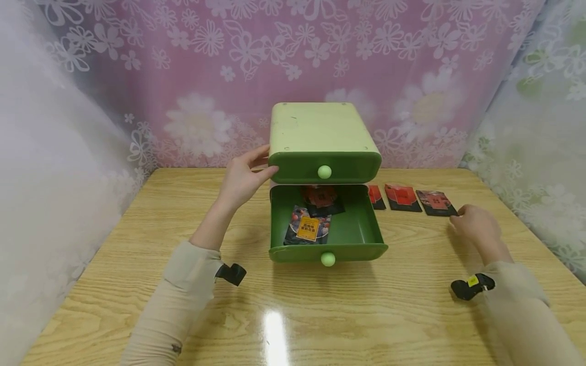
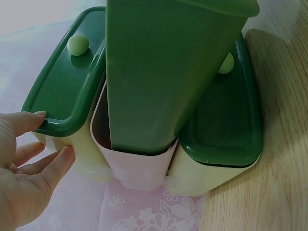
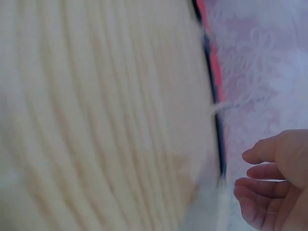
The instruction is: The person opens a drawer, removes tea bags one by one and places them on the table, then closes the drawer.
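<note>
A small drawer cabinet (image 1: 320, 127) stands on the table, with a cream top and green drawer fronts. My left hand (image 1: 242, 175) rests at its upper left corner, thumb on the edge of the top drawer front (image 2: 72, 86), fingers along the side. The middle drawer (image 1: 352, 223) is pulled out in its pink housing (image 2: 139, 168). Inside lie a sachet with a yellow label (image 1: 308, 229) and a sachet with a red label (image 1: 320, 198). My right hand (image 1: 478, 229), fingers loosely bent, is at the near corner of the rightmost red-and-black sachet (image 1: 436, 202).
Two more red-and-black sachets lie in a row, one in the middle (image 1: 403, 197) and one (image 1: 376, 197) partly behind the cabinet. Below the open drawer is a closed bottom drawer (image 2: 221, 125). A floral curtain (image 1: 274, 61) hangs behind the wooden table (image 1: 366, 315).
</note>
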`<state>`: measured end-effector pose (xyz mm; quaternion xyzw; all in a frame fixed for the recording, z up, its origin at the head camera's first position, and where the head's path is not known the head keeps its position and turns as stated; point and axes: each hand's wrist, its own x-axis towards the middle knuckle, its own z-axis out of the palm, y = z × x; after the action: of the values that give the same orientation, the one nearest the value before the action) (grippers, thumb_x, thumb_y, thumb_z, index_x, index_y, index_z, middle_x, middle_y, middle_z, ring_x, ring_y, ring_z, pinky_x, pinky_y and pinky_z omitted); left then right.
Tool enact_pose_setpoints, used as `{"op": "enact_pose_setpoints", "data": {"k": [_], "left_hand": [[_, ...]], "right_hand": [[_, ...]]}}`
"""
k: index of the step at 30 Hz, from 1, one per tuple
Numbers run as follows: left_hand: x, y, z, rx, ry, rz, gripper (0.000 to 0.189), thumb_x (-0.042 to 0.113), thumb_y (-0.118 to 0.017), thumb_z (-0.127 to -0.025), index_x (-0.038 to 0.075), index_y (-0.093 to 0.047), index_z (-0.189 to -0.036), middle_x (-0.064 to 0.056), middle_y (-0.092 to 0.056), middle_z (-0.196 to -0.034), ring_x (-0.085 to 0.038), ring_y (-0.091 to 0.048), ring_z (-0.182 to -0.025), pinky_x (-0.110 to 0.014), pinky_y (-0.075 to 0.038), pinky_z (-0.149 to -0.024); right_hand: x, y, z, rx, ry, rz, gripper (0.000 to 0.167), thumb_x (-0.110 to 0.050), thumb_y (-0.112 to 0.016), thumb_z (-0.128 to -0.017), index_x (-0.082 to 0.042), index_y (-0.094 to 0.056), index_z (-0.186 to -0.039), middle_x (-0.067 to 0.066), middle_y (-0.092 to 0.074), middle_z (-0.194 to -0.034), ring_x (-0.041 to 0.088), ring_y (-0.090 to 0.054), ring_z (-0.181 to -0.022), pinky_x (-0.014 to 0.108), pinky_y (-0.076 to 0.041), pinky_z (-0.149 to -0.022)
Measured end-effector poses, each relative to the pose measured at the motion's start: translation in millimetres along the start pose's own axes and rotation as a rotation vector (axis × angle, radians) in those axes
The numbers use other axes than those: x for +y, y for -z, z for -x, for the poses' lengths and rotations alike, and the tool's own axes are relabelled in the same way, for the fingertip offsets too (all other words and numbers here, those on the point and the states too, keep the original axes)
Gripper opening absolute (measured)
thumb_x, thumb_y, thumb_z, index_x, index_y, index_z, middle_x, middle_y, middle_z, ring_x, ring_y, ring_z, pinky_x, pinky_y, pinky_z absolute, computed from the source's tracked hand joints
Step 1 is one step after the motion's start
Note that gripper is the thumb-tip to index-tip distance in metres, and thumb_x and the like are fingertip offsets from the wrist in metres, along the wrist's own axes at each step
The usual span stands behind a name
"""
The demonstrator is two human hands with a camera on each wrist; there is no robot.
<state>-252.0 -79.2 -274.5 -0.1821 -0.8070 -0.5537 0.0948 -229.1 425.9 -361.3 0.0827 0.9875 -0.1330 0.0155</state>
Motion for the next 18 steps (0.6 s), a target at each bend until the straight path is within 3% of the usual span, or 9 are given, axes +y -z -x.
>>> {"op": "enact_pose_setpoints", "data": {"k": [8, 18], "left_hand": [[-0.1, -0.6, 0.0, 0.004, -0.009, 0.007, 0.050, 0.015, -0.067, -0.086, 0.012, -0.052, -0.134, -0.006, -0.056, -0.127, -0.020, -0.056, -0.110, -0.031, -0.046, -0.092], [0.0, -0.1, 0.2, 0.003, -0.007, 0.013, 0.049, 0.016, -0.067, -0.087, 0.012, -0.052, -0.133, -0.006, -0.056, -0.126, -0.020, -0.055, -0.110, -0.032, -0.046, -0.092]], "right_hand": [[-31, 9, 24.2, 0.108, 0.131, -0.033, 0.038, -0.022, -0.050, -0.094, 0.013, -0.057, -0.108, 0.031, -0.059, -0.099, 0.038, -0.056, -0.075, 0.040, -0.044, -0.052], [-95, 30, 58.8, 0.191, 0.288, -0.053, 0.034, -0.024, -0.053, -0.095, 0.006, -0.063, -0.107, 0.017, -0.065, -0.083, 0.025, -0.056, -0.062, 0.033, -0.040, -0.048]]}}
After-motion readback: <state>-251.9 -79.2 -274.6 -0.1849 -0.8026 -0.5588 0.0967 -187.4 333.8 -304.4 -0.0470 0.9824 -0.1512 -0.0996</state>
